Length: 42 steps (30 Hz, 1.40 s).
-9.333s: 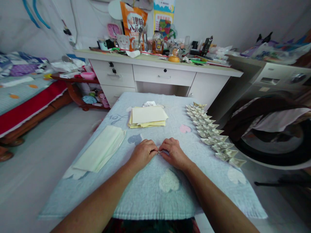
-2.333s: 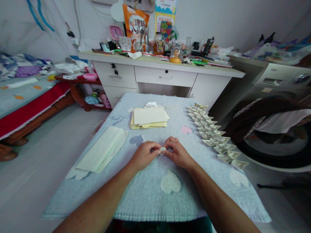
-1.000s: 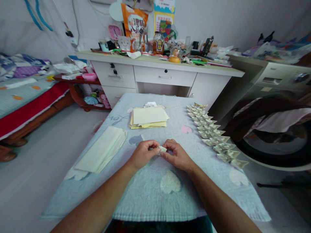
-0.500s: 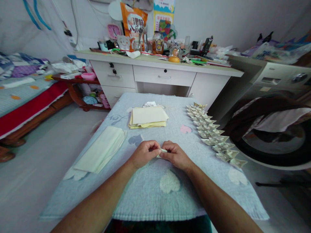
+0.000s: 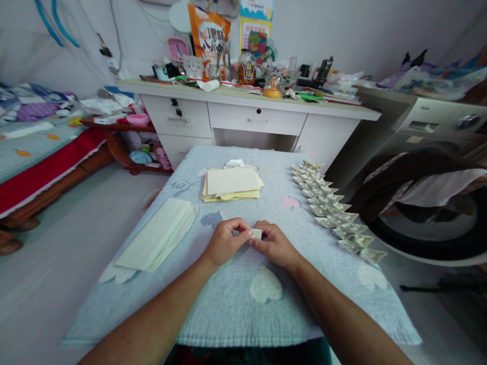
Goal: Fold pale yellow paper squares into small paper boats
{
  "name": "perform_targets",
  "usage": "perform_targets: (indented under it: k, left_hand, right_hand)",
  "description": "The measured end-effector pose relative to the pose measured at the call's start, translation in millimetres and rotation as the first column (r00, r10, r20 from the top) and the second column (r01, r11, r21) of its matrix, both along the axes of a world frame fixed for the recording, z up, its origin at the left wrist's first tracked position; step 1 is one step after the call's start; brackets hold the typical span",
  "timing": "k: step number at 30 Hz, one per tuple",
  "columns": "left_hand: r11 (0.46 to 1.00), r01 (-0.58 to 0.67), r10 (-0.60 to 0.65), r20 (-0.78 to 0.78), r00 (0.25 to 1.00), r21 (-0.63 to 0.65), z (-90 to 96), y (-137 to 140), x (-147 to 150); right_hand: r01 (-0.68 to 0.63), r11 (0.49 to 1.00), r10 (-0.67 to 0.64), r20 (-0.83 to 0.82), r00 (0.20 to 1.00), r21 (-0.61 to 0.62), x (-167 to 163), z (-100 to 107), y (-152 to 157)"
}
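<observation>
Between my two hands is a small folded piece of pale paper (image 5: 256,233), mostly hidden by the fingers. My left hand (image 5: 229,240) pinches its left side with thumb and forefinger. On the other side, my right hand (image 5: 274,244) is closed on the paper too, thumb toward me. Beyond the hands lies a stack of cream and yellow paper sheets (image 5: 234,181). A pile of long pale green paper (image 5: 155,234) rests to the left. Along the right side of the table stand several folded paper boats (image 5: 327,205) in rows.
A blue patterned cloth (image 5: 228,317) covers the table. Behind it stands a white desk (image 5: 258,119) crowded with jars, a clock and a snack bag. A washing machine (image 5: 426,126) is at the right, a bed (image 5: 45,152) at the left.
The paper between my fingers has turned, so more of its flat face shows. Both hands have shifted only slightly; the piles and boats stay put.
</observation>
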<state>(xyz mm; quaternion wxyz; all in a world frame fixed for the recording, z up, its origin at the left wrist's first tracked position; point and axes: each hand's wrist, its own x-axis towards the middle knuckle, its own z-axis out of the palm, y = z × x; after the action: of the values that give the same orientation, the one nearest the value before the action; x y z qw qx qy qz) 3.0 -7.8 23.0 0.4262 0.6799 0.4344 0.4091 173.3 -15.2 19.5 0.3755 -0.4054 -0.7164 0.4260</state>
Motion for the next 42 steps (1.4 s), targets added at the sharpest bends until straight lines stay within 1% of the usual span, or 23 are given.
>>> perform_targets:
  k: [4,7,9,12,14,16,18,21,23,26,28,30,34,39,42]
  left_hand:
    - [1.0,0.015,-0.015,-0.001,1.0,-0.021,0.3,0,1]
    - [0.997,0.038,-0.034,0.056,0.998,-0.068,-1.2,0,2]
    - [0.995,0.058,-0.052,0.077,0.996,-0.075,-1.6,0,1]
    - [0.997,0.057,-0.054,0.062,0.997,-0.043,-1.2,0,1]
    - [0.998,0.04,-0.036,0.07,0.997,-0.043,-1.8,0,1]
    - [0.997,0.033,-0.026,0.097,0.995,-0.068,-3.8,0,1]
    - [0.995,0.035,-0.024,0.122,0.992,-0.095,-6.4,0,1]
    - [0.993,0.044,-0.03,0.119,0.992,-0.114,-8.1,0,2]
    - [0.996,0.036,-0.031,0.061,0.998,-0.083,-6.4,-1,2]
    - [0.998,-0.016,0.019,-0.04,0.999,0.06,-1.3,-3,1]
    - [0.988,-0.032,0.041,-0.057,0.998,0.148,2.0,-3,0]
    - [0.984,-0.013,0.022,-0.049,0.999,0.18,4.1,-2,-1]
    - [0.99,0.011,-0.006,-0.039,0.999,0.144,4.3,-1,-2]
    - [0.997,-0.061,0.061,0.007,0.998,0.045,0.6,1,-3]
    - [0.996,-0.078,0.077,0.03,0.997,0.038,-1.2,2,-4]
  right_hand:
    - [-0.033,0.999,0.033,0.001,0.999,0.024,1,1,1]
    - [-0.048,0.997,0.045,0.054,0.998,0.063,1,3,1]
    - [-0.039,0.995,0.031,0.09,0.995,0.089,1,4,1]
    - [0.011,0.995,-0.021,0.101,0.995,0.101,2,4,0]
    - [0.076,0.994,-0.081,0.051,0.995,0.083,2,3,0]
    - [0.126,0.991,-0.124,-0.038,0.992,0.051,3,3,0]
    - [0.129,0.992,-0.128,-0.117,0.985,0.005,3,3,0]
    - [0.11,0.992,-0.119,-0.144,0.982,-0.069,1,2,0]
    - [0.119,0.989,-0.13,-0.123,0.984,-0.089,0,2,-1]
    - [0.134,0.988,-0.139,-0.076,0.987,-0.072,0,3,-2]
    - [0.125,0.991,-0.127,-0.041,0.991,-0.052,0,4,-3]
    - [0.106,0.994,-0.106,-0.007,0.994,-0.028,0,4,-3]
    - [0.074,0.997,-0.074,0.029,0.997,0.003,0,2,-2]
    - [0.108,0.994,-0.108,-0.008,0.994,0.009,-1,1,-3]
    - [0.137,0.99,-0.137,-0.01,0.991,0.028,0,1,-3]
